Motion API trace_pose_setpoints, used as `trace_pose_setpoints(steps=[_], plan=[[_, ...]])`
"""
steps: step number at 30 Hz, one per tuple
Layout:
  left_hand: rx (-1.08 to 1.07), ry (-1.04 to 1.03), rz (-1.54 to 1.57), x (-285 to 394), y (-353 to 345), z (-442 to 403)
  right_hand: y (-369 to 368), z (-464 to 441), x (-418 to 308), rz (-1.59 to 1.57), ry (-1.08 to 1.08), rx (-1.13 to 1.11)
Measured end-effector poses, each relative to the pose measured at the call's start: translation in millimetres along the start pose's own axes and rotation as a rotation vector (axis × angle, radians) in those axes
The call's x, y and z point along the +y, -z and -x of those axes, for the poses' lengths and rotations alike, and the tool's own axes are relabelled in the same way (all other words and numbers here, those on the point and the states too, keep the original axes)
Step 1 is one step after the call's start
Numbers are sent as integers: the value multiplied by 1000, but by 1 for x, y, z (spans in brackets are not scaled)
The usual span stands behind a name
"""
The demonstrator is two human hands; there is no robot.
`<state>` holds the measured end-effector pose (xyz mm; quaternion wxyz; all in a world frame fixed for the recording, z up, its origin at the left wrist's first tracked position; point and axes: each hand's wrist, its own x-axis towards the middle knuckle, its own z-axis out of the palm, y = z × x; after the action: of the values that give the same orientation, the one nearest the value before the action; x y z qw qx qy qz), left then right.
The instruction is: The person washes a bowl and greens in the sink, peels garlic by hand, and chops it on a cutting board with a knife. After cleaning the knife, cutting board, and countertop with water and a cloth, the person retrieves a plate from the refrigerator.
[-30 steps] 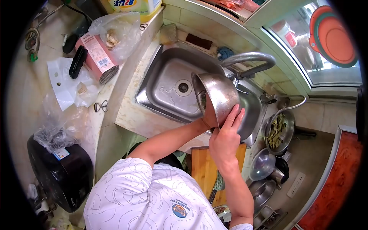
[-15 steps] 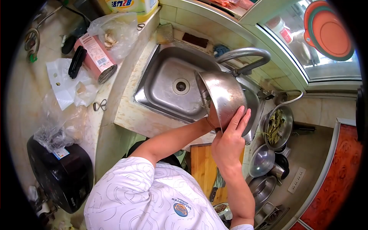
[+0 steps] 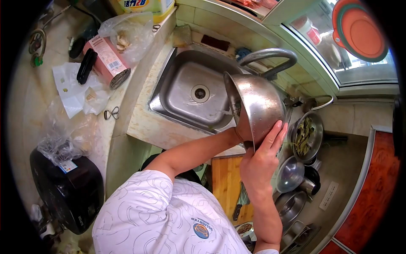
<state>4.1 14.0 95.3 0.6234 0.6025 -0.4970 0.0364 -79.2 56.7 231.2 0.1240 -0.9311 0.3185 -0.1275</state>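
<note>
Bowl [image 3: 264,106] shifted rightward, right hand [image 3: 263,163] clasping its edge, left hand [image 3: 244,128] reaching inside, grip hidden.

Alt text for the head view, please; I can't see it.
Bare hands tilt a large metal bowl, its opening toward the steel sink: right hand outside, left hand mostly hidden inside. Nearer the body, a knife lies on a wooden board; leaves sit at right.
</note>
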Motion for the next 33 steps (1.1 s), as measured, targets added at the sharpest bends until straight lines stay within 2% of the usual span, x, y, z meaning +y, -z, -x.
trace_pose_setpoints(steps=[2, 3, 5, 6, 8, 9, 11, 15, 18, 20, 22, 24, 26, 28, 29, 31, 32, 33], plan=[[-17, 67, 274, -5, -11, 3, 2, 1, 2, -11, -7, 11], [-20, 65, 275, 0, -7, 0, 2, 2, 2, -15, -28, 1], [43, -29, -58, 10, 3, -4, 2, 2, 2, -25, -50, -11], [42, -29, -58, 8, -1, -3, 2, 2, 3, 13, -22, 9], [6, 155, 460, 4, -15, 1, 2, 3, 3, 52, 1, 28], [4, 157, 464, 8, -13, 0, 3, 3, 3, 42, -5, 19], [35, 252, 856, 14, -6, -3, 4, 3, 3, 29, -10, 12], [83, 284, 895, -2, -29, 12, 2, 4, 5, 2, -17, 19], [-167, 167, 106, -32, -44, 38, -1, 4, 17, 2, -38, 70], [-65, 51, -96, 1, 6, -1, -9, 4, 40, 3, -45, 140], [-428, 102, -284, 8, 9, -3, -29, 13, 81, -1007, -701, 81], [-567, 75, -290, 4, 4, 6, -54, 27, 120, -1134, -943, 85], [-673, 28, -316, 10, 10, 3, -71, 43, 140, -1282, -998, 84], [-557, 117, -108, 10, 12, -1, -75, 53, 147, -1369, -1086, 77], [-457, 241, 93, 5, 19, -2, -77, 57, 152, -1372, -1099, 82], [-333, 518, 94, -23, 44, -4, -80, 62, 161, -1401, -1165, 121], [-217, 666, 93, -59, 51, 8, -83, 65, 167, -1405, -1178, 128], [-160, 731, -6, -99, 68, 15, -88, 68, 175, -1386, -1182, 142]])
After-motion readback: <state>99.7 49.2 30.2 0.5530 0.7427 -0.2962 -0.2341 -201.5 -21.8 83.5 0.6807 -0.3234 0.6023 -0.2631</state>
